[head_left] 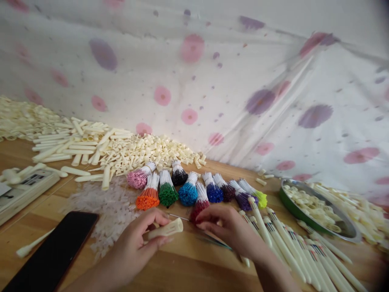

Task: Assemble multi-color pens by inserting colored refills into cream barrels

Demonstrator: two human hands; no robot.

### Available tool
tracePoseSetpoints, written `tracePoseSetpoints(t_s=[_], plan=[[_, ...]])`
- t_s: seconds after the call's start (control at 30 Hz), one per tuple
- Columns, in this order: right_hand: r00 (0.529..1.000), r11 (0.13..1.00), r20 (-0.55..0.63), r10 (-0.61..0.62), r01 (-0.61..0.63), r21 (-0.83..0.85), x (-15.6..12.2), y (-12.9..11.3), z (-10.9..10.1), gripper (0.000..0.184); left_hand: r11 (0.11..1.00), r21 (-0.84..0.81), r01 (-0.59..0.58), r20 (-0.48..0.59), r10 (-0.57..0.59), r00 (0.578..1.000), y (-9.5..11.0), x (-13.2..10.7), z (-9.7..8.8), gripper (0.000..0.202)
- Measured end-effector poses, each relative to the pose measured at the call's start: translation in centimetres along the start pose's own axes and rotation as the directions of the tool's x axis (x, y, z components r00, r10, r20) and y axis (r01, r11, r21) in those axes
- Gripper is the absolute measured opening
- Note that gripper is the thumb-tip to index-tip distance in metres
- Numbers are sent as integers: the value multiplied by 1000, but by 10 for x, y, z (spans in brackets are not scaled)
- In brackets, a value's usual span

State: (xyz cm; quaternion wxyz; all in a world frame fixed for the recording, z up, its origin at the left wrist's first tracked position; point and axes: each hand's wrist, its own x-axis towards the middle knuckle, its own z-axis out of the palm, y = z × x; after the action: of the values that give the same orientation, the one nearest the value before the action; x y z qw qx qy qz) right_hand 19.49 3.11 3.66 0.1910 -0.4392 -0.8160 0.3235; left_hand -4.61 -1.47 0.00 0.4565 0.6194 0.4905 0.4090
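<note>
A wooden table [188,263] runs under a spotted cloth [243,81] hung at twelve o'clock. The left hand [136,243], at six o'clock, is curled, pinching a cream pen barrel [166,229] lying level. The right hand [231,229], at five o'clock, is closed on thin refills [194,221]. Coloured refill bundles [188,190] fan out just beyond.

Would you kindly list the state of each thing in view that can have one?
left hand: closed around a cream pen barrel, lying level
right hand: fingertips pinched on a thin refill
phone: screen dark, flat on the table
green bowl: partly filled with cream parts
refill bundles: banded, lying fanned
</note>
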Motion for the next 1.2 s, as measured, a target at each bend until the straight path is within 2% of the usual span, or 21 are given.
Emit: tracePoseSetpoints(t_s=[0.07, 0.13, 0.2, 0.3, 0.4, 0.53, 0.6, 0.7, 0.8, 0.87, 1.0, 1.2], plan=[[995, 964, 31, 95, -84, -254, -15, 11, 4, 9, 999, -49, -23, -1, 23, 1000, -3, -1, -1, 13], [986, 894, 21, 164, -139, -427, -29, 22, 15, 23, 995, -87, -47, 9, 48, 999, -4, -1, -1, 14], [985, 864, -15, 173, -159, -478, -39, 34, 27, 29, 992, -104, -78, 28, 81, 996, -3, 0, -2, 16], [991, 850, -59, 120, -133, -510, -42, 46, 39, 14, 989, -123, -86, 65, 95, 993, -3, 2, -3, 15], [997, 851, -66, 40, -68, -520, -41, 48, 37, 7, 985, -153, -78, 103, 94, 990, -6, 3, -4, 15], [990, 917, -140, -25, -33, -397, -48, 25, 16, 13, 977, -203, -60, 153, 92, 984, -10, 4, -3, 14], [967, 940, -217, -130, 50, -337, -53, 3, 4, 12, 973, -229, -27, 172, 68, 983, -12, 4, -2, 14], [900, 891, -246, -360, 254, -376, -55, -29, -8, 16, 969, -246, -2, 174, 47, 984, -14, 3, -1, 14], [851, 802, -187, -491, 359, -477, -49, -44, -6, 16, 968, -250, -16, 173, 61, 983, -14, 2, 0, 15], [836, 766, -164, -523, 377, -520, -44, -45, -1, 17, 966, -257, -21, 177, 69, 982, -14, 2, 0, 14], [854, 757, -117, -507, 376, -534, -38, -43, 7, 23, 961, -276, 2, 193, 54, 980, -13, 3, 2, 16], [861, 737, -70, -504, 386, -554, -37, -49, 6, 28, 968, -247, 41, 228, 17, 973, -18, 2, 3, 19]])
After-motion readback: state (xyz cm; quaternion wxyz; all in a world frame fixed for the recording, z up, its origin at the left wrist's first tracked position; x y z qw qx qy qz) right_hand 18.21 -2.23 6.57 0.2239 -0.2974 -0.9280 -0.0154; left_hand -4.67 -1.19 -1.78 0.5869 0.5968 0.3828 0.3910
